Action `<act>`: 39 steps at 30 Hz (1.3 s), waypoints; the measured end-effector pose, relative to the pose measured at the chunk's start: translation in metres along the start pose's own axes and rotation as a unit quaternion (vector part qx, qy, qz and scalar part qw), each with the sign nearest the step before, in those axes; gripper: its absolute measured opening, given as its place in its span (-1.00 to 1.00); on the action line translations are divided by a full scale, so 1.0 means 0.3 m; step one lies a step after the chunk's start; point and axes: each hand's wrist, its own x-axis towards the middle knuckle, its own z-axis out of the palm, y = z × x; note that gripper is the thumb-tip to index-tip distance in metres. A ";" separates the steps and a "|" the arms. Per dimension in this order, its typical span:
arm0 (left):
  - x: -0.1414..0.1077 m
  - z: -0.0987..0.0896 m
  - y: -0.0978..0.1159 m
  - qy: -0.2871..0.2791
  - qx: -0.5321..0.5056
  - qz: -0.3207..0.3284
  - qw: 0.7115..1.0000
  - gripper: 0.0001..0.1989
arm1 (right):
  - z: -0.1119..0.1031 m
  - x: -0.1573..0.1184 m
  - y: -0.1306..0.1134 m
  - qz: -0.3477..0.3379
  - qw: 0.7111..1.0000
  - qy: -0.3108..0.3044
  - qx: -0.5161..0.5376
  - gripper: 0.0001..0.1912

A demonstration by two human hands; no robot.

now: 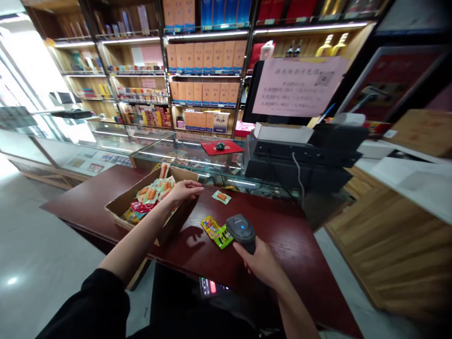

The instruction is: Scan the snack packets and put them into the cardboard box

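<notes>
My right hand is wrapped round the handle of a dark grey barcode scanner, which has a small blue light on top. The scanner's head is over the right end of a green snack packet. A yellow snack packet lies against the green one. Farther back, a small clear packet with orange sausages rests on the table. My left hand hovers by the right rim of a cardboard box, fingers loosely stretched out and nothing visible in them. Sausage packets and other bright packets fill the box.
The dark red table meets a glass counter with a red mat and a mouse. A monitor with a pink paper sign stands at the back right. A lit phone is below the table's front edge.
</notes>
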 end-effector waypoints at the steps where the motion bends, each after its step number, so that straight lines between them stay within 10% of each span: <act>1: 0.023 0.053 -0.010 -0.015 0.010 0.002 1.000 -0.41 | -0.014 -0.009 0.013 0.003 1.000 0.007 0.003 -0.72; 10: 0.301 0.431 -0.155 -0.057 0.230 0.047 0.970 -0.65 | -0.149 -0.089 0.115 0.052 0.993 0.109 -0.002 -0.66; 17: 0.490 0.543 -0.207 -0.009 0.551 0.208 0.808 -0.60 | -0.226 -0.127 0.144 0.078 0.982 0.172 0.004 -0.68; 25: 0.536 0.612 -0.240 -0.050 0.630 0.223 0.742 -0.66 | -0.254 -0.145 0.174 0.111 0.976 0.187 0.008 -0.72; 29: 0.480 0.612 -0.229 -0.053 0.568 0.212 0.794 -0.76 | -0.250 -0.144 0.190 0.093 0.978 0.186 0.008 -0.71; 35: 0.297 0.609 -0.232 -0.070 0.111 -0.003 0.991 -0.79 | -0.214 -0.121 0.191 0.036 0.986 0.162 0.013 -0.67; 39: 0.158 0.577 -0.251 -0.086 -0.121 -0.101 0.984 -0.64 | -0.177 -0.105 0.176 0.008 0.991 0.130 0.012 -0.66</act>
